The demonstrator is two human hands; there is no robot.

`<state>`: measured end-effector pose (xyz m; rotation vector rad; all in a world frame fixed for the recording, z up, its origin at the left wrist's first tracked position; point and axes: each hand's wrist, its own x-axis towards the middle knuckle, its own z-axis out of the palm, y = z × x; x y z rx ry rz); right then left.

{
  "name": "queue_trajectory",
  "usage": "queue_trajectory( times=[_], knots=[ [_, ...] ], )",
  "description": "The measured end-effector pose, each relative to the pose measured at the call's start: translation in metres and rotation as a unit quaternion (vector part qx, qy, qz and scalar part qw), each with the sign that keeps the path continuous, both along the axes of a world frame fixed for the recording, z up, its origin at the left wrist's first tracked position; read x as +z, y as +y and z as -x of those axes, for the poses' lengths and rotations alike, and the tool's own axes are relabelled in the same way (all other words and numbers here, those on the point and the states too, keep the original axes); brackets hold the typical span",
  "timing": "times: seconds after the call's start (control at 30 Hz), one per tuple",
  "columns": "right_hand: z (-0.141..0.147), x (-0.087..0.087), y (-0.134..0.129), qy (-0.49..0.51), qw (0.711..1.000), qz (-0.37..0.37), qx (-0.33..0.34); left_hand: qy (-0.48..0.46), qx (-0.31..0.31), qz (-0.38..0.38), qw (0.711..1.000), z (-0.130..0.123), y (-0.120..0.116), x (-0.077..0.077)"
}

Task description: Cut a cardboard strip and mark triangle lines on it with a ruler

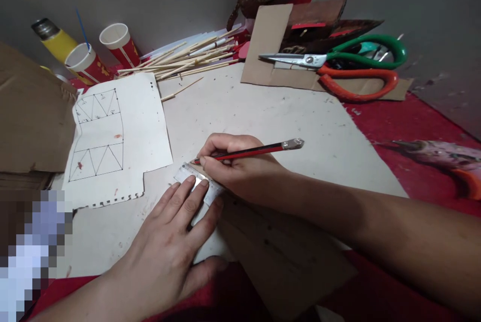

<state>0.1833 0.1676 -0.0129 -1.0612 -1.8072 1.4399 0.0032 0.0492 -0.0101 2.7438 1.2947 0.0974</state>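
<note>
My right hand (240,162) is closed around a red and black pencil (259,150). Its tip meets the edge of a short clear ruler (183,173), and its silvery end points right. My left hand (180,232) lies flat with fingers spread, the fingertips pressing down on the ruler. Beneath the ruler and my right hand is a piece of brown cardboard (289,267), its upper part hidden by my hands. A torn white paper (146,126) to the left carries a pencilled drawing of triangles between parallel lines.
Thin wooden sticks (191,59) are heaped at the back, near a red cup (128,51) and a yellow bottle (58,44). Green and orange-handled scissors (319,60) rest on L-shaped cardboard (263,36). At right is a glue gun (447,154); a cardboard box (33,111) stands left.
</note>
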Motion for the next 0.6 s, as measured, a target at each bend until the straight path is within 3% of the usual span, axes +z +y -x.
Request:
queue_trajectory(
  times=[0.6],
  knots=[
    [0.0019, 0.0080, 0.0021, -0.046, 0.998, -0.019, 0.037, 0.001, -0.005, -0.008, 1.000, 0.0008, 0.0028, 0.0025]
  ],
)
